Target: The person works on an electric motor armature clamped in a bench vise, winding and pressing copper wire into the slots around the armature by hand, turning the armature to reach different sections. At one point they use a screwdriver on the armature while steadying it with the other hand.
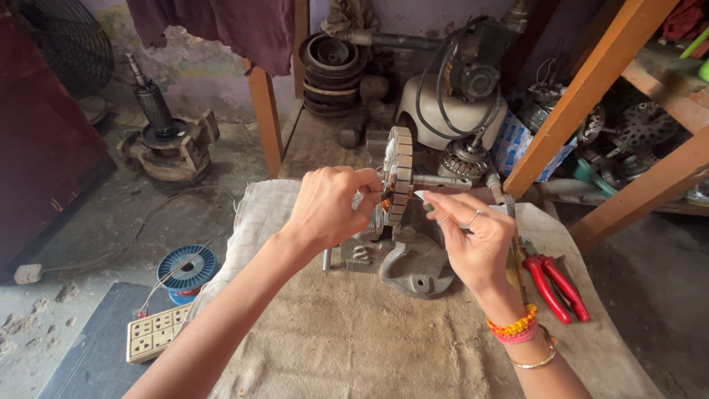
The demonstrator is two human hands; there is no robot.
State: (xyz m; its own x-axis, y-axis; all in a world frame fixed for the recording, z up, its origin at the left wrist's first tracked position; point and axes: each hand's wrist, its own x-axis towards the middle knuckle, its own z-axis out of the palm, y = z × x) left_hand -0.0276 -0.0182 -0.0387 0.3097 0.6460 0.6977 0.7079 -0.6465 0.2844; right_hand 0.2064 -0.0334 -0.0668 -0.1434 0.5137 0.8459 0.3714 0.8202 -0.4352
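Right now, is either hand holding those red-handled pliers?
No, the red-handled pliers lie untouched on the cloth beside the right hand, while both hands work at the stator.

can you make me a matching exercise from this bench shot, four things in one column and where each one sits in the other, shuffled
Things:
1. red-handled pliers
2. blue wire spool
3. socket strip
4. round stator core

Places:
A. on the floor beside the sacking-covered bench, nearest the camera
B. upright on the grey metal stand, between the left hand and the right hand
C. on the sacking, on the outer side of the right wrist
D. on the floor, just beyond the socket strip

Pairs: 1-C, 2-D, 3-A, 4-B
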